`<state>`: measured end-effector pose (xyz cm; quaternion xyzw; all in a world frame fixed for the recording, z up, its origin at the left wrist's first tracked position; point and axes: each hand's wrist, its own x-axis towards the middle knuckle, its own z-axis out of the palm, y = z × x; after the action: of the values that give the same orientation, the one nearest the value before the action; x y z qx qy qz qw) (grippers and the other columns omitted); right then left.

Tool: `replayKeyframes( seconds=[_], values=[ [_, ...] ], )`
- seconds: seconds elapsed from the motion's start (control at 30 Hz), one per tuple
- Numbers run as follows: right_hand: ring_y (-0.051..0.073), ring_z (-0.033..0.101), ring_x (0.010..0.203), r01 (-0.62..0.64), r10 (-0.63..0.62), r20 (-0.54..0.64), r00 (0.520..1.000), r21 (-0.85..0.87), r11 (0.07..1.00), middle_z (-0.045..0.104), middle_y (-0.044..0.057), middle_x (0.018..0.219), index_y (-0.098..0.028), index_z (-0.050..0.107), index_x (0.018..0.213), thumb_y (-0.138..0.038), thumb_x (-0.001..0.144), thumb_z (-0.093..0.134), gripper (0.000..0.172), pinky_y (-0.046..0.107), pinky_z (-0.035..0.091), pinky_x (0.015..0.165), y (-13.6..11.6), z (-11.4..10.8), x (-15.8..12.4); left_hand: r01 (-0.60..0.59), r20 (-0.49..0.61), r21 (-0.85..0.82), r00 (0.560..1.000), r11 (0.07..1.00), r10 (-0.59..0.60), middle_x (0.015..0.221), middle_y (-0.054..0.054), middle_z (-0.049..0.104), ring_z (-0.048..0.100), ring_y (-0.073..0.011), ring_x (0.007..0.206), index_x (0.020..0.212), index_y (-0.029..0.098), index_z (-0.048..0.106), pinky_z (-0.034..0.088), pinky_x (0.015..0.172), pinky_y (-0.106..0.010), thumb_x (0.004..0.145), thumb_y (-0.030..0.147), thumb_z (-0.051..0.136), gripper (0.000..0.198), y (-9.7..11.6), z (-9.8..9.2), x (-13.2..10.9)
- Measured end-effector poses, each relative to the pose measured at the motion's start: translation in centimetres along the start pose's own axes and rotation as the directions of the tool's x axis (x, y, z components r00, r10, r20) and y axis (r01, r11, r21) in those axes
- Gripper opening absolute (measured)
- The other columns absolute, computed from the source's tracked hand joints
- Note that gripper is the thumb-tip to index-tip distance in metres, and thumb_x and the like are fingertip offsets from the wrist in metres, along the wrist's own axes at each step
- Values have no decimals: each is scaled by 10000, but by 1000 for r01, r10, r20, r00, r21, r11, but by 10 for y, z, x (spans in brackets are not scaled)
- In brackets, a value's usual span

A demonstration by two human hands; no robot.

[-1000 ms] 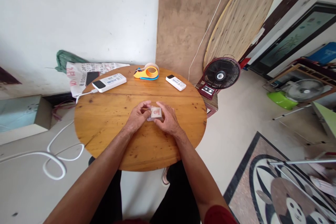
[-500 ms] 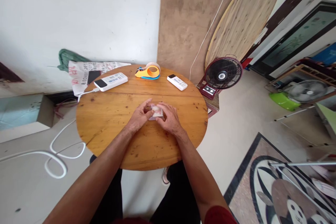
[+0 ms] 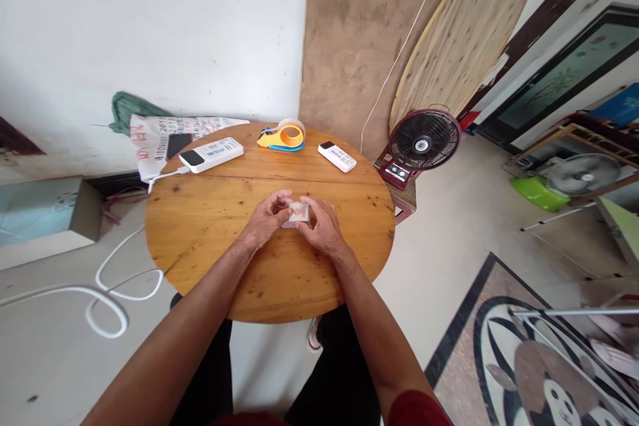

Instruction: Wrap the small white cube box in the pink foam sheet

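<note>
A small stack of cards (image 3: 299, 212), pale with reddish print on its top face, is held between my two hands over the middle of the round wooden table (image 3: 200, 233). My left hand (image 3: 269, 218) grips its left end, the thumb lying on the top face. Around the right end curl the thumb and fingers of my right hand (image 3: 322, 223). Below the stack's near edge shows a clear or whitish layer, possibly a plastic case; I cannot make it out. The fingertips on the far side are partly hidden.
Along the table's far side lie a large white power bank (image 3: 219, 154) with a white cable, a yellow tape dispenser (image 3: 283, 136) and a smaller white device (image 3: 337, 157). A dark red fan (image 3: 424, 143) stands on a stool at the right. White wall rises behind.
The top face of the stack looks greyer, with a different print than before. Both hands stay in nearly the same place, with slight finger movement.
</note>
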<state>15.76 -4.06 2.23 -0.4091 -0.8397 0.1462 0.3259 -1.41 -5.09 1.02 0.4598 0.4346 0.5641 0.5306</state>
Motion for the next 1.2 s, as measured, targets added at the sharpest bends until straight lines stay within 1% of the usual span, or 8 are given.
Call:
replayKeyframes(
  seconds=[0.13,0.33,0.5,0.63,0.8,0.97,1.13,1.2],
  values=[
    [264,495,1225,1,-1,1,1000,-2,1000,563,101,1321,-213,471,1334,-295,762,652,606,403,342,1027,1,-3,0,6,-16,14,1000,1000,-6,910,-10,584,571,-144,795,1094,170,565,484,696,-279,605,402,759,576,-2,-1,0],
    [262,544,1154,-26,26,11,1000,26,999,614,95,1235,-202,481,1322,-311,761,664,600,415,359,1010,8,-3,1,-2,-6,26,1000,1000,2,955,-25,600,580,-151,822,1108,166,582,487,732,-293,631,385,748,550,-5,-2,1],
    [262,568,1124,-62,63,-17,998,23,998,630,104,1207,-186,499,1306,-327,770,666,579,422,370,995,12,2,1,22,-6,-14,1000,1000,-22,1073,-63,632,596,-203,989,1155,150,580,472,894,-357,631,342,737,580,2,-2,-2],
    [257,574,1129,-84,86,-49,995,45,995,630,110,1225,-184,473,1342,-331,799,642,588,413,380,1002,15,4,1,46,66,-8,997,999,-45,1221,-93,594,583,-242,1089,1254,175,529,463,947,-401,596,308,764,711,7,-4,-5],
    [263,570,1144,-92,95,-49,994,55,994,625,114,1243,-178,470,1352,-332,805,638,592,419,392,1004,15,5,1,31,98,84,994,996,-40,1225,-102,576,593,-227,1054,1302,179,495,471,944,-408,592,331,781,780,1,-7,-2],
    [264,553,1178,-111,114,-37,993,72,991,616,113,1260,-186,473,1352,-320,800,641,592,428,387,1030,14,4,1,9,108,83,994,997,-17,1151,-73,584,597,-199,1003,1331,195,482,481,923,-392,603,335,779,798,-6,-11,5],
    [268,506,1252,-137,139,-6,990,124,983,544,118,1366,-198,387,1420,-313,752,685,741,438,365,1069,14,2,1,-7,128,91,992,996,-5,1172,-87,589,599,-212,1010,1358,183,473,470,935,-410,614,355,774,821,-8,-13,7],
    [266,511,1247,-153,151,24,988,138,979,554,113,1355,-197,374,1430,-298,747,686,757,438,370,1066,15,2,1,-18,127,118,992,993,3,1207,-99,584,587,-221,1044,1365,180,471,451,967,-422,618,348,770,822,-8,-13,5]
  ],
)
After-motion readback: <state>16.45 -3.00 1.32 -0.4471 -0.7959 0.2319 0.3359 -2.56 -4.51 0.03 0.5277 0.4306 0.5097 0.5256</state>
